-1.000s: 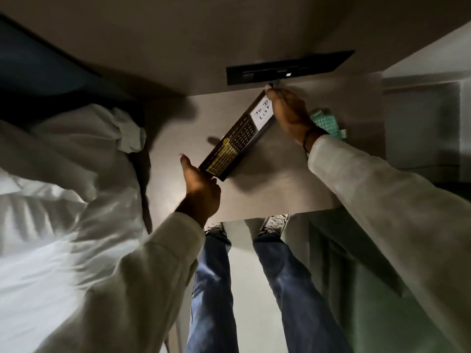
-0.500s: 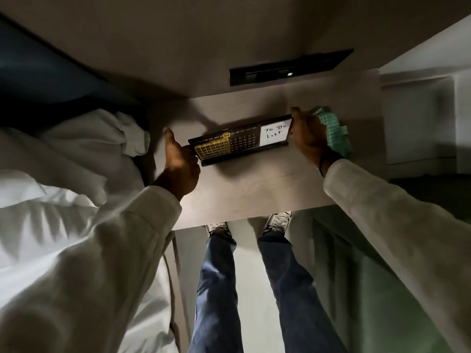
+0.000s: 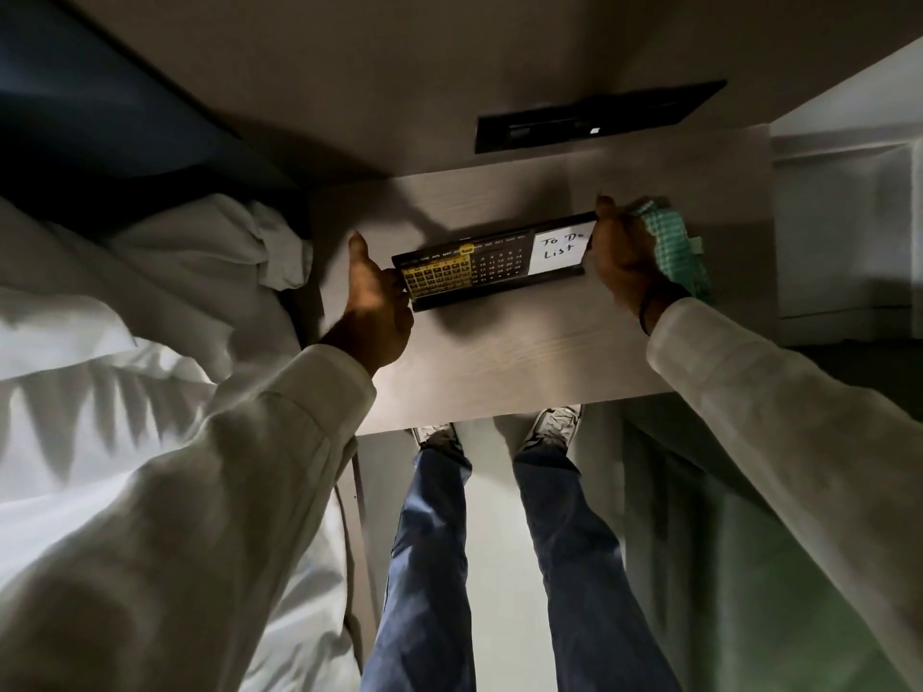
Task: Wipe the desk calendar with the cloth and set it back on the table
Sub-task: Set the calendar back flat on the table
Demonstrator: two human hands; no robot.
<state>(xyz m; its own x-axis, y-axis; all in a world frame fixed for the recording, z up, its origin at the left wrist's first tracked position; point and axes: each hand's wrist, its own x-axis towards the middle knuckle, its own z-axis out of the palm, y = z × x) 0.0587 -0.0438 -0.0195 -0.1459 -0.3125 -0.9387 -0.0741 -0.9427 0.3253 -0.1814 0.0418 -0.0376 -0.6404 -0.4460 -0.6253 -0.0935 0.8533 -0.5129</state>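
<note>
A dark desk calendar (image 3: pixel 492 264) with a yellow date grid and a white "To Do List" panel stands lengthwise on the small wooden table (image 3: pixel 524 352). My left hand (image 3: pixel 374 302) grips its left end, thumb up along the side. My right hand (image 3: pixel 624 257) holds its right end. A green checked cloth (image 3: pixel 682 247) is bunched behind that hand, against its back; whether the fingers pinch it is hidden.
A black socket panel (image 3: pixel 597 123) sits in the wall behind the table. A bed with white pillows and sheets (image 3: pixel 125 317) lies at the left, touching the table's side. My legs in jeans and shoes (image 3: pixel 499 491) stand at the table's front edge.
The calendar swung from a diagonal, lifted pose to lying parallel with the table's front edge, then settled lower. My left hand moved left and up; my right hand came down with the cloth.
</note>
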